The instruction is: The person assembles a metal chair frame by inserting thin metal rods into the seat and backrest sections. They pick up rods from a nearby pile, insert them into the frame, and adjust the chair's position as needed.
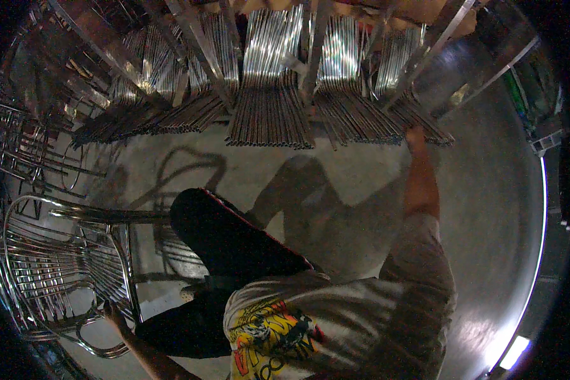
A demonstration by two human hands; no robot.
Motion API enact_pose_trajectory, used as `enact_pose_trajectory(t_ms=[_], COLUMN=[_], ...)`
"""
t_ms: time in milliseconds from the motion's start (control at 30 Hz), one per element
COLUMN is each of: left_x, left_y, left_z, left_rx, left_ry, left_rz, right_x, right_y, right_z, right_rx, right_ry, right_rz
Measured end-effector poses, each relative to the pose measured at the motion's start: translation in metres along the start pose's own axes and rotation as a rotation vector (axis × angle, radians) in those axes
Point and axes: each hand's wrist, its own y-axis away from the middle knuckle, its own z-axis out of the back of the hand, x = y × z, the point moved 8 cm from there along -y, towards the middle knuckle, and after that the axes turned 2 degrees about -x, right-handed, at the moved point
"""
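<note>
Left hand (113, 312) gripping chrome chair frame (63, 266), right hand (415, 136) touching stacked metal tubes (386, 120), grip unclear

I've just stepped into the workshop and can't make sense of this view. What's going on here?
A person is reaching out both ways. The right hand stretches to the ends of the bundled metal rods stacked in a rack ahead. The left hand rests on the curved rim of a shiny wire chair frame low on the left. More wire frames stand behind it on the concrete floor. Whether either hand grips is unclear.
</note>
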Motion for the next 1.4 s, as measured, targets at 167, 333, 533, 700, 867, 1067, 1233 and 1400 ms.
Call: enact_pose_trajectory(t_ms=[167,333,533,700,867,1067,1233,1400], left_x=[0.003,0.004,0.0,-0.006,-0.008,0.0,-0.019,-0.048], left_y=[-0.013,-0.013,-0.006,-0.003,0.0,-0.004,0.016,0.043], left_z=[-0.013,-0.026,-0.022,-0.02,-0.023,-0.021,-0.021,-0.023], left_rx=[0.044,0.091,0.067,0.07,0.122,0.103,0.069,0.046], left_ry=[0.073,0.102,0.034,0.039,-0.152,-0.035,-0.078,0.118], left_rz=[0.012,-0.027,-0.041,-0.06,-0.131,-0.071,-0.157,-0.131], right_x=[0.009,0.023,0.014,0.025,0.077,0.141,0.175,0.155], right_y=[-0.003,-0.002,0.006,-0.016,-0.051,-0.101,-0.136,-0.13], right_z=[0.033,0.033,0.013,0.082,0.156,0.2,0.214,0.244], right_rx=[0.131,0.087,0.094,-0.183,-0.471,-0.564,-0.647,-0.904], right_ry=[-0.031,0.113,0.244,0.003,-0.426,-0.383,-0.422,-0.398], right_rz=[-0.044,0.029,-0.136,-0.369,-0.188,-0.055,0.034,-0.065])
